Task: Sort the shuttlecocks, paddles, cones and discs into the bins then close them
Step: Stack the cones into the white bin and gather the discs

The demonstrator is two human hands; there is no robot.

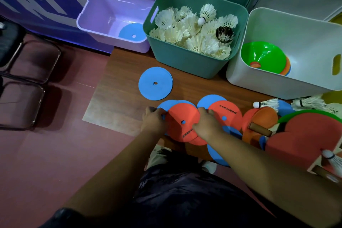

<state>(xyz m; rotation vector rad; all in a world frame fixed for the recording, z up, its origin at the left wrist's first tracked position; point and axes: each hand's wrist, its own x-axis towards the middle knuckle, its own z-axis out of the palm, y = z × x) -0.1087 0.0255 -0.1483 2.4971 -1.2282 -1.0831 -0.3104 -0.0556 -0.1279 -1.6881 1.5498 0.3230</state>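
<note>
Head view: wooden desk, pink floor, three bins. Near the green bin, left hand and right hand grip one red disc.

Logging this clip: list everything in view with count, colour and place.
Lilac bin: one, back left, holds one blue disc.
Teal bin: one, back centre, full of white shuttlecocks plus a dark shuttlecock.
White bin: one, back right, holds green cone over orange and blue ones.
Lone disc: one, blue, table, beyond the hands.
Disc pile: several, orange and blue, overlapping, table front.
Paddles: at least two, red-orange, front right.
Loose shuttlecocks: several, white, right edge.
Table: one, brown wood, centre.
Chairs: two, dark, floor left.
Left hand: grips top orange disc's left edge.
Right hand: grips its right edge.
</note>
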